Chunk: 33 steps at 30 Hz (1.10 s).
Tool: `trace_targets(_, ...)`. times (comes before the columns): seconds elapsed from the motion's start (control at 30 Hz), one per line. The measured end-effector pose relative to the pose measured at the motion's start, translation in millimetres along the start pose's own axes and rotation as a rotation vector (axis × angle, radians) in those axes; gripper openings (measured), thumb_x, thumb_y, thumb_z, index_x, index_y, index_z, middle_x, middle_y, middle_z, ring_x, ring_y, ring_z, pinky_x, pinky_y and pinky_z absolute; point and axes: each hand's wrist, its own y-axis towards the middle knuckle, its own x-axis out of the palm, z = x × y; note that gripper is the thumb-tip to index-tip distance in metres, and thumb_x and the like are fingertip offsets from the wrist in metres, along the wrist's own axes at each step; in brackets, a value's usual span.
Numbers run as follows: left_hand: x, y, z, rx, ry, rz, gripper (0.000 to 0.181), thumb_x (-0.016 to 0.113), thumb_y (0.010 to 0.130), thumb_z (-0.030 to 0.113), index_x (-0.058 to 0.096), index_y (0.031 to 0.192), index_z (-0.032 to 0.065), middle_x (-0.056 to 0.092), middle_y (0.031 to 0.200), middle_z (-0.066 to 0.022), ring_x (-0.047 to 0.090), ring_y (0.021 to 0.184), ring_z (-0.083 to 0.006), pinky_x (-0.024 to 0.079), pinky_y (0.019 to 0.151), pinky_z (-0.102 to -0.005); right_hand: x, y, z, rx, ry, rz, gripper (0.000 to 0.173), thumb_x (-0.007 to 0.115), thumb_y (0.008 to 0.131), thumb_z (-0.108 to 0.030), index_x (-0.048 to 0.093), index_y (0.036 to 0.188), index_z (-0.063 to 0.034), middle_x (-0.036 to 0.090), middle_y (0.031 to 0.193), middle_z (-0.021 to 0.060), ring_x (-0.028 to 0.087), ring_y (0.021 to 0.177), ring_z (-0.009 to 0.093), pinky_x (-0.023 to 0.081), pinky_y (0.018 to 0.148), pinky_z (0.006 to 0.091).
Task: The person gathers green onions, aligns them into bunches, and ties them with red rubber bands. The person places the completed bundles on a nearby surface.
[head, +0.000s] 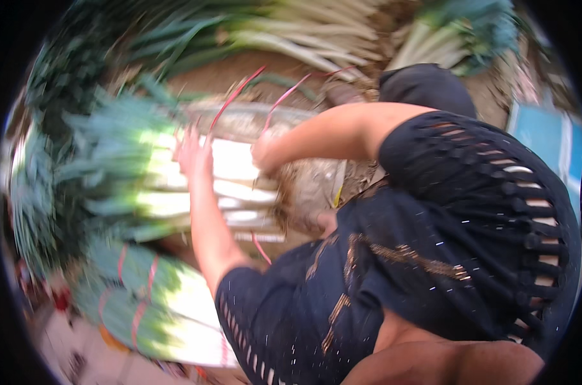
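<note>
A loose pile of leeks lies before me, with green leaves to the left and white stalks and roots to the right. My left hand rests across the white stalks, its fingers spread and blurred. Close to the root end, my right hand is curled against the stalks; its grip is hidden by blur. A red tie strip rises beside my left hand. Another pinkish-red strip runs up from my right hand, but whether I hold it is unclear. A short red strip shows below the pile.
Tied leek bundles with red bands lie at lower left. More loose leeks spread across the soil at the top, and another bunch sits at upper right. A blue-and-white object stands behind my right shoulder.
</note>
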Motion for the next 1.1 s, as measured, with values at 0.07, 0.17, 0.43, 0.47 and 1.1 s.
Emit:
trace_targets(0.07,-15,-22,10,-0.009,0.049,-0.094,0.049,0.047,0.082,0.036,0.042,0.127,0.0167,0.034,0.136,-0.0059,0.028,0.125,-0.0299,0.014,0.103,-0.0518,-19,-4,-7,-0.017,0.152,-0.113,0.03,0.063,0.07,-0.028,0.065,0.093,-0.0079,0.063,0.087,0.0078,0.059,0.077,0.025,0.047,0.054,0.0417)
trace_targets(0.17,-20,-20,23,-0.058,0.061,-0.076,0.049,0.052,0.08,0.034,0.046,0.122,0.0087,0.036,0.134,-0.0062,0.025,0.127,-0.0281,0.011,0.105,-0.0472,-32,-10,-2,-0.052,0.228,-0.121,0.027,0.062,0.07,-0.025,0.065,0.09,-0.0072,0.063,0.085,0.008,0.06,0.075,0.025,0.047,0.054,0.0407)
trace_targets(0.43,-20,-2,34,-0.069,0.078,-0.067,0.045,0.054,0.078,0.035,0.053,0.112,0.005,0.039,0.131,-0.0098,0.023,0.127,-0.0274,0.009,0.106,-0.0458,-67,-64,160,0.299,0.164,0.126,0.018,0.059,0.07,-0.017,0.064,0.084,-0.0052,0.063,0.079,0.0085,0.06,0.072,0.025,0.048,0.055,0.0378)
trace_targets(0.47,-22,-13,22,-0.097,0.099,-0.073,0.045,0.054,0.078,0.035,0.053,0.112,0.0054,0.039,0.13,-0.0098,0.023,0.127,-0.0274,0.009,0.106,-0.0458,-62,-59,200,0.398,0.129,0.152,0.017,0.058,0.07,-0.016,0.064,0.083,-0.0049,0.063,0.078,0.0085,0.06,0.072,0.025,0.048,0.055,0.0375)
trace_targets(1.1,-71,75,139,-0.638,-1.658,0.168,0.057,0.063,0.079,0.017,0.033,0.124,0.001,0.048,0.116,-0.0135,0.045,0.108,-0.0219,0.037,0.088,-0.0396,2,-164,248,0.406,0.905,0.52,0.042,0.06,0.074,-0.026,0.048,0.101,0.0027,0.059,0.081,0.0183,0.058,0.072,0.03,0.047,0.066,0.0389)
